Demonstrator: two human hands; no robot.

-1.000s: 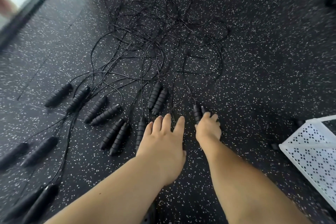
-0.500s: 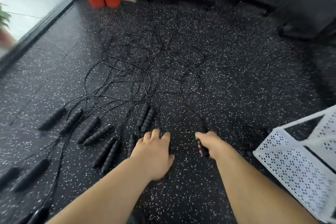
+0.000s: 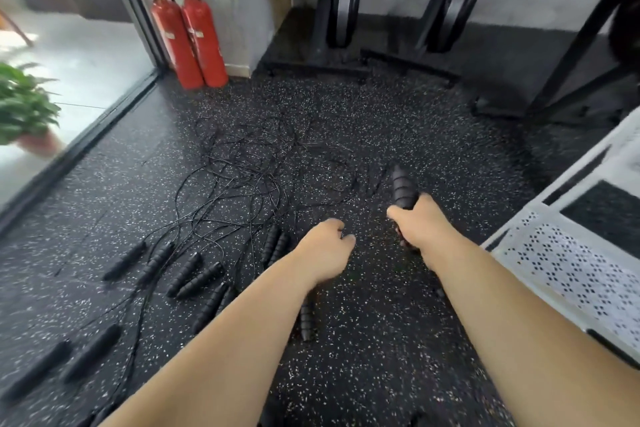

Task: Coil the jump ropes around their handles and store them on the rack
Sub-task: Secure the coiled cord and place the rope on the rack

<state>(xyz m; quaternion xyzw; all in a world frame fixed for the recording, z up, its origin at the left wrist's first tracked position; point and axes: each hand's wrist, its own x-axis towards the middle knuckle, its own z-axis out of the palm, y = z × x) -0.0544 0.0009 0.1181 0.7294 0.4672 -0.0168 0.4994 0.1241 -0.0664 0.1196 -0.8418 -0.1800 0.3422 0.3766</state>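
Speckled rubber floor [image 3: 381,357] fills most of the view. The white perforated rack [image 3: 561,270] sits at near right w/ nothing on it that shows. Cord tangle [image 3: 249,166] sprawls mid-floor, far of both hands, and the loose handles [image 3: 194,274] lie in a ragged row at near left, cords running into the knot. Right hand [image 3: 419,225] is raised off the floor just left of the rack, fingers wrapped round the held handles [image 3: 401,189], tips pointing far; prob. a pair, but blur hides it. Left hand [image 3: 325,250] hangs beside it, fingers curled under; can't tell if it pinches a cord. Step looks like freeing one rope before any coiling. Best approach: keep the handles together in the right hand, feed cord w/ the left, and draw slowly along its own run so neighbouring loops don't cinch. Then wrap tight, even turns.
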